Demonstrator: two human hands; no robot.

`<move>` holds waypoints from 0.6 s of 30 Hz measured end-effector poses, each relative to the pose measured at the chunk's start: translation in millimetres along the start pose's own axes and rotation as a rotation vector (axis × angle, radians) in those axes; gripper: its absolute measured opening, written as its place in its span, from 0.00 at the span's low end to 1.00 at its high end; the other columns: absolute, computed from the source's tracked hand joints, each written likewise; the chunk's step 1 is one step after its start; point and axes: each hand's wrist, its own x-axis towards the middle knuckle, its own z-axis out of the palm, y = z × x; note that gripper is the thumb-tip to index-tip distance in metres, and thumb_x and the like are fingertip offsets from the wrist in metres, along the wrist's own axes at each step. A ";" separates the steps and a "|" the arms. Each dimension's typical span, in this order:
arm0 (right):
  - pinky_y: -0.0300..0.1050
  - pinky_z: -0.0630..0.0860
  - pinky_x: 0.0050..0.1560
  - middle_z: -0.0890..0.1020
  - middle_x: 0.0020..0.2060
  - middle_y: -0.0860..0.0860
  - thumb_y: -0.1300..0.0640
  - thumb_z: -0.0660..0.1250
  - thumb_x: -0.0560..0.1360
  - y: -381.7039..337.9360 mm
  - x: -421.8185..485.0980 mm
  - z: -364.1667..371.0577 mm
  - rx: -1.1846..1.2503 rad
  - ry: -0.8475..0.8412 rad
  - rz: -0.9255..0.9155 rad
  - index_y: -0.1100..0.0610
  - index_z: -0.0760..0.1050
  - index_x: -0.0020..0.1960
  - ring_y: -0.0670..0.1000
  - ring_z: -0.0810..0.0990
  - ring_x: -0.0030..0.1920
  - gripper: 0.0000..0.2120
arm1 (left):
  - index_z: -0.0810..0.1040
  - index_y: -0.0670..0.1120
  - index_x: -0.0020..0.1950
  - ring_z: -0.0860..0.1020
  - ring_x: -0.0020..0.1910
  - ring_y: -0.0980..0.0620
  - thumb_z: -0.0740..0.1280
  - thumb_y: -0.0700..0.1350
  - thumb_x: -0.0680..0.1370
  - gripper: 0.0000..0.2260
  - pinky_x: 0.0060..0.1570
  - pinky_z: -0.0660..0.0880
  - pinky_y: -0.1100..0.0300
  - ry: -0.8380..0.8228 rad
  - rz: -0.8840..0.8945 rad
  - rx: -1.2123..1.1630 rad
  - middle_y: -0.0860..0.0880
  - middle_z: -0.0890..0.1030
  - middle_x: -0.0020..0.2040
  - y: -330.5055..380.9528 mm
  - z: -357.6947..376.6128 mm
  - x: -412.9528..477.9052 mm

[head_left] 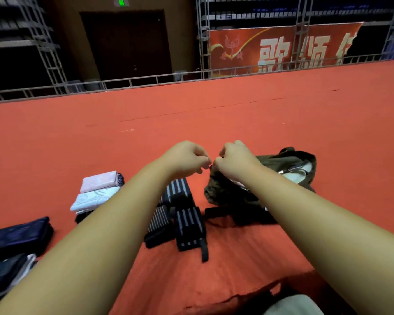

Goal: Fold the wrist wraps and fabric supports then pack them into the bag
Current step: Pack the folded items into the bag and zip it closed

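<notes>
A dark olive bag (284,164) lies on the red carpet at centre right, its mouth lifted toward me. My left hand (187,159) and my right hand (233,159) are raised together over the bag's near edge, fingers curled and pinching the rim fabric (214,172) between them. Three black wrist wraps with white stripes (189,228) lie folded just in front of the bag, partly behind my left forearm. A pink and a white folded fabric support (98,189) are stacked to the left. Dark folded supports (18,235) sit at the far left.
A black strap (223,213) lies flat by the bag's near side. The red carpet (191,114) stretches far ahead to a metal rail (132,81). Scaffolding and a red banner stand beyond it. My knee shows at the bottom edge.
</notes>
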 end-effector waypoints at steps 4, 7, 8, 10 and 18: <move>0.52 0.78 0.60 0.77 0.62 0.58 0.50 0.64 0.81 -53.9 -20.2 21.5 0.019 -0.034 -0.137 0.57 0.83 0.62 0.62 0.80 0.58 0.16 | 0.86 0.42 0.53 0.86 0.44 0.48 0.66 0.41 0.83 0.09 0.43 0.79 0.54 0.060 -0.159 -0.114 0.47 0.89 0.49 -43.3 -35.9 -40.6; 0.51 0.79 0.57 0.84 0.55 0.60 0.55 0.65 0.80 -89.0 -32.5 42.9 0.038 -0.085 -0.201 0.59 0.85 0.55 0.62 0.82 0.58 0.13 | 0.86 0.43 0.53 0.86 0.41 0.50 0.67 0.42 0.83 0.08 0.41 0.79 0.56 0.110 -0.278 -0.128 0.47 0.89 0.49 -86.7 -60.8 -72.8; 0.51 0.79 0.56 0.85 0.52 0.60 0.56 0.64 0.79 -100.3 -36.3 50.4 0.051 -0.109 -0.211 0.59 0.86 0.54 0.61 0.83 0.56 0.13 | 0.86 0.43 0.53 0.85 0.40 0.50 0.67 0.42 0.83 0.08 0.40 0.78 0.56 0.138 -0.312 -0.138 0.47 0.89 0.49 -101.3 -68.7 -83.3; 0.50 0.80 0.54 0.87 0.50 0.59 0.57 0.64 0.79 -121.9 -42.3 66.9 0.076 -0.155 -0.229 0.58 0.86 0.52 0.60 0.85 0.55 0.12 | 0.86 0.42 0.53 0.85 0.39 0.49 0.67 0.42 0.83 0.08 0.39 0.77 0.56 0.201 -0.379 -0.156 0.45 0.89 0.48 -129.9 -83.9 -104.2; 0.51 0.80 0.52 0.88 0.47 0.58 0.56 0.63 0.79 -192.9 -49.5 134.8 0.220 -0.285 -0.234 0.59 0.85 0.51 0.62 0.84 0.52 0.12 | 0.83 0.39 0.42 0.80 0.41 0.34 0.63 0.42 0.74 0.10 0.43 0.81 0.52 0.408 -0.609 0.014 0.37 0.82 0.38 -220.0 -116.1 -160.4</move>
